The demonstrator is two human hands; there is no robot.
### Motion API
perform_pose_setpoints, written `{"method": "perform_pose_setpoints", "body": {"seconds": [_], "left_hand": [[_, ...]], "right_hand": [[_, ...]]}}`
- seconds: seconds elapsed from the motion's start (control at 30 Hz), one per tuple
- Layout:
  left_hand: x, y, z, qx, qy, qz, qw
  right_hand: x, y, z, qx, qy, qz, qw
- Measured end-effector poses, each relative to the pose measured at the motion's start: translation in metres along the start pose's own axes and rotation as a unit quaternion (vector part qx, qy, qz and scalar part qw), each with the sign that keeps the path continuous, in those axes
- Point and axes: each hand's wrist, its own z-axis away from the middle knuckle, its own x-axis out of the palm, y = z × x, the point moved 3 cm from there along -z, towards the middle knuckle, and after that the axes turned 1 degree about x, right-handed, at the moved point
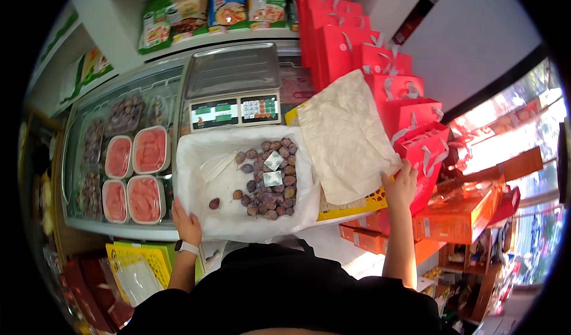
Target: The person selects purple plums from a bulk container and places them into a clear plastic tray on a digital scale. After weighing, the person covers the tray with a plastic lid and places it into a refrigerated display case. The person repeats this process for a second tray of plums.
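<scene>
A shallow box lined with white paper (192, 156) stands before me, with purple plums (270, 197) heaped towards its right side and two small white packets (273, 179) on them. My left hand (186, 224) rests against the box's lower left edge, a watch on its wrist. To the right of the box, a crumpled cream sheet (345, 143) lies over a yellow patterned box (332, 212). My right hand (401, 181) is at the sheet's lower right corner, its fingers seemingly closed on that corner.
Behind the box stands a digital scale (234, 74) with a metal pan. Plastic-wrapped trays of pink food (149, 150) sit in a glass-topped chest at left. Red gift bags (339, 54) stand close together at right, beside orange boxes (459, 210). Food packets (227, 5) line the shelf behind.
</scene>
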Motion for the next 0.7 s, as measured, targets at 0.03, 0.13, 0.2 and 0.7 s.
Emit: {"method": "perform_pose_setpoints", "body": {"seconds": [0.03, 0.13, 0.2, 0.7], "left_hand": [[0.0, 0.01, 0.006, 0.002, 0.016, -0.009, 1.0], [-0.007, 0.038, 0.032, 0.008, 0.041, -0.058, 0.997], [-0.012, 0.048, 0.052, -0.006, 0.037, -0.036, 0.999], [-0.05, 0.051, 0.157, 0.009, -0.061, 0.114, 0.992]], "right_hand": [[0.004, 0.014, 0.007, -0.013, 0.048, -0.039, 0.998], [0.035, 0.054, 0.03, 0.026, 0.141, -0.208, 0.968], [0.049, 0.067, 0.046, 0.149, 0.135, -0.369, 0.907], [0.165, 0.048, 0.107, 0.146, -0.131, -0.834, 0.516]]}}
